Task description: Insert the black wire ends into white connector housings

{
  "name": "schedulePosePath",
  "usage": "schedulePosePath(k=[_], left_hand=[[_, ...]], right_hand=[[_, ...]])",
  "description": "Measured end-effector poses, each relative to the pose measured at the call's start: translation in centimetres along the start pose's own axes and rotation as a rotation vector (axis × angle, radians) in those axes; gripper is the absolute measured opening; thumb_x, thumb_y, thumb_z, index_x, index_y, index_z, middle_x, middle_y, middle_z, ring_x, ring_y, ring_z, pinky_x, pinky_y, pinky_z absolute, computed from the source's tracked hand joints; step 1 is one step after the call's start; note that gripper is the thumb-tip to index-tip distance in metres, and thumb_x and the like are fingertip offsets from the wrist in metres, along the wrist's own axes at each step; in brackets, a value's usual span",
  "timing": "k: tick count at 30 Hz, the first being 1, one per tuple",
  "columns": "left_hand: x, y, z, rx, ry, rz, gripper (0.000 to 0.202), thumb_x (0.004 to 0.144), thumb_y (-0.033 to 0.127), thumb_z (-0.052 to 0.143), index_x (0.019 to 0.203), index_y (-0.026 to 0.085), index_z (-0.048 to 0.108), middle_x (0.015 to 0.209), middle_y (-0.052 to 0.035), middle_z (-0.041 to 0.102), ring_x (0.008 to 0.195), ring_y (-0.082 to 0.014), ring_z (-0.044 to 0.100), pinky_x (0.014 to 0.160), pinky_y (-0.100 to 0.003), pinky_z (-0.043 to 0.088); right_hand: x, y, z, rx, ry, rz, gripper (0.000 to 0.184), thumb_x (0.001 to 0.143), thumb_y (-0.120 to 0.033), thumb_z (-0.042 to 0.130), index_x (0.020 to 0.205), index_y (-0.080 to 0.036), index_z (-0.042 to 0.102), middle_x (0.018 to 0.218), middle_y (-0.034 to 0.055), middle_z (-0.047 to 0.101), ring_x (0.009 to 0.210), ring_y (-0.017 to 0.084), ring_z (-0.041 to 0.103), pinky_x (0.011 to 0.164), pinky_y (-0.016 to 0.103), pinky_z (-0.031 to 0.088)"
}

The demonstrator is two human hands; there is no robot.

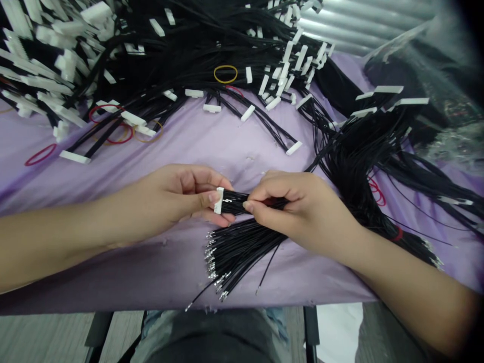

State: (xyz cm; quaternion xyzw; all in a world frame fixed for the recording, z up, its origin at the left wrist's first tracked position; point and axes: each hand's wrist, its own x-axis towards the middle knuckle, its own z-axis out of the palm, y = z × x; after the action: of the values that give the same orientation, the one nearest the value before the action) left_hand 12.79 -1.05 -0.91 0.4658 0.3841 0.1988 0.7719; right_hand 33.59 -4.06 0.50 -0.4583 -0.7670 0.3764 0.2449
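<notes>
My left hand (177,196) pinches a white multi-pin plastic connector (218,200) between thumb and fingers. A tight bunch of black wires (234,202) runs out of that connector into my right hand (298,212), whose thumb and fingers grip the wires close to it. Below my right hand, the loose wires (238,257) fan out toward me and end in bare crimped metal terminals (214,264). Another thick bundle of black wires (351,171) lies just beyond my right hand, with its far ends fitted with white connectors.
A large heap of black wire harnesses with white connectors (212,55) covers the far side of the lilac cloth (181,141). Red and yellow rubber bands (225,74) lie among them. A plastic bag (416,65) sits at the far right, beside corrugated metal (363,20). My lap lies below the table edge.
</notes>
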Motion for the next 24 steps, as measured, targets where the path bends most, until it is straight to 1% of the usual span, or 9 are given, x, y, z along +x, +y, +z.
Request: schedulePosePath(k=[4, 9, 12, 15, 18, 22, 24], left_hand=[[0.0, 0.2, 0.1, -0.003, 0.02, -0.021, 0.006, 0.084, 0.014, 0.064, 0.088, 0.017, 0.067, 0.081, -0.001, 0.073, 0.078, -0.0181, 0.073, 0.07, -0.014, 0.056], [0.0, 0.2, 0.0, -0.005, 0.019, -0.016, 0.005, 0.084, 0.014, 0.064, 0.088, 0.017, 0.066, 0.081, -0.0008, 0.074, 0.079, -0.0186, 0.073, 0.07, -0.015, 0.057], [0.0, 0.3, 0.0, -0.003, 0.014, -0.021, 0.005, 0.086, 0.013, 0.062, 0.09, 0.014, 0.065, 0.081, -0.0016, 0.074, 0.079, -0.0182, 0.073, 0.072, -0.016, 0.057], [0.0, 0.3, 0.1, -0.003, -0.001, -0.022, 0.009, 0.091, 0.011, 0.055, 0.095, 0.011, 0.062, 0.082, -0.002, 0.073, 0.08, -0.0166, 0.072, 0.074, -0.015, 0.056], [0.0, 0.3, 0.1, -0.008, -0.011, -0.014, 0.01, 0.091, 0.011, 0.053, 0.096, 0.009, 0.061, 0.084, -0.0026, 0.074, 0.081, -0.0164, 0.072, 0.075, -0.017, 0.057], [0.1, 0.1, -0.1, -0.007, -0.031, 0.001, 0.009, 0.09, 0.012, 0.055, 0.096, 0.01, 0.062, 0.086, -0.0027, 0.074, 0.08, -0.0155, 0.072, 0.074, -0.016, 0.057], [0.2, 0.0, -0.1, -0.006, -0.038, 0.005, 0.009, 0.09, 0.012, 0.055, 0.096, 0.01, 0.062, 0.087, -0.0036, 0.074, 0.08, -0.0158, 0.072, 0.076, -0.018, 0.057]], right_hand=[[0.0, 0.1, 0.1, -0.024, 0.016, -0.014, 0.016, 0.083, -0.014, 0.06, 0.068, -0.012, 0.067, 0.06, -0.0026, 0.056, 0.056, 0.004, 0.047, 0.054, 0.018, 0.035], [0.0, 0.2, 0.3, -0.033, 0.048, 0.013, 0.016, 0.083, -0.014, 0.06, 0.069, -0.011, 0.067, 0.062, -0.0026, 0.057, 0.057, 0.004, 0.048, 0.055, 0.018, 0.035], [0.0, 0.2, 0.3, -0.036, 0.045, -0.006, 0.016, 0.083, -0.013, 0.06, 0.068, -0.011, 0.067, 0.06, -0.0031, 0.056, 0.055, 0.003, 0.046, 0.054, 0.017, 0.034], [-0.1, 0.3, 0.2, -0.042, 0.036, -0.058, 0.017, 0.083, -0.013, 0.06, 0.069, -0.009, 0.068, 0.059, -0.0025, 0.055, 0.055, 0.003, 0.045, 0.054, 0.018, 0.034], [-0.1, 0.4, 0.3, -0.071, 0.041, -0.114, 0.017, 0.084, -0.012, 0.059, 0.069, -0.008, 0.068, 0.059, -0.001, 0.055, 0.056, 0.005, 0.045, 0.056, 0.019, 0.035], [-0.1, 0.6, 0.9, -0.141, 0.107, -0.208, 0.017, 0.085, -0.011, 0.06, 0.068, -0.008, 0.065, 0.059, -0.0009, 0.052, 0.059, 0.006, 0.045, 0.061, 0.021, 0.036], [-0.1, 0.7, 1.2, -0.205, 0.125, -0.275, 0.016, 0.086, -0.012, 0.06, 0.071, -0.007, 0.065, 0.061, 0.0002, 0.052, 0.062, 0.008, 0.045, 0.063, 0.023, 0.036]])
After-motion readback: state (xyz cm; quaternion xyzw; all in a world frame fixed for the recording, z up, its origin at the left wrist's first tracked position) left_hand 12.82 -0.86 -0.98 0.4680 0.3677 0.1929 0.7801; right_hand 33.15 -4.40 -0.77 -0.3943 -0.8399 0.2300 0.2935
